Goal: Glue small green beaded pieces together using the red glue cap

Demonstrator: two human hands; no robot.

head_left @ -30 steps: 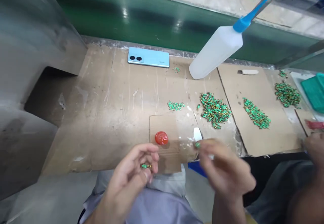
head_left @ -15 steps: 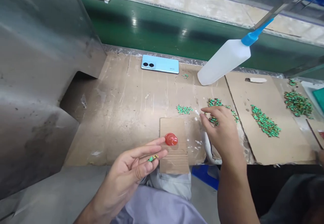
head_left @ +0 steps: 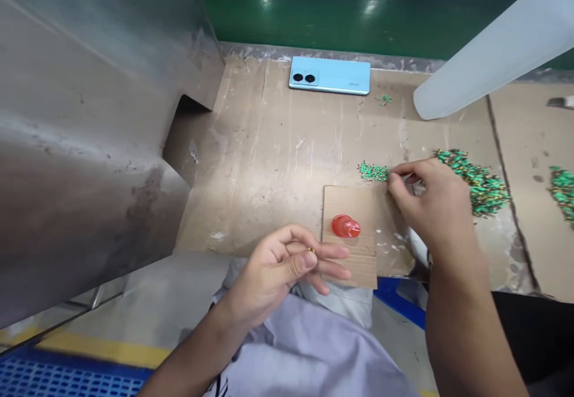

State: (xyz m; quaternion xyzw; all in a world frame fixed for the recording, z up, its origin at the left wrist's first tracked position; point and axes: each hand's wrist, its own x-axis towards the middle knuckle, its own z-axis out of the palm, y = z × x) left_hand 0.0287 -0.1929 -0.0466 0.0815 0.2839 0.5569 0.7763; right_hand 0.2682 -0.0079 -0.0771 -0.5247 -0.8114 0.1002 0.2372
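Note:
My left hand [head_left: 282,265] pinches a tiny green-and-gold piece [head_left: 311,251] between thumb and forefinger; only its gold end shows, and the other fingers stretch out. Right of it, a red cap-like piece [head_left: 345,226] rests on a small cardboard strip [head_left: 350,265]. My right hand [head_left: 430,199] has thumb and forefinger closed together at the right edge of a small pile of green pieces [head_left: 373,171]. Anything in that pinch is too small or hidden to tell. Just behind the hand lies a larger heap of green-and-gold pieces [head_left: 482,185].
A light blue phone [head_left: 330,75] lies near the green wall, beside a few loose green pieces [head_left: 384,99]. A white plastic bottle [head_left: 488,50] stands at the back right. More green pieces [head_left: 564,194] lie at the right edge. A metal housing [head_left: 134,116] borders the left.
The view has tilted down and swung left. My right hand has gone from the larger heap to the small pile, its fingers now closed. My left fingers have closed more over their piece.

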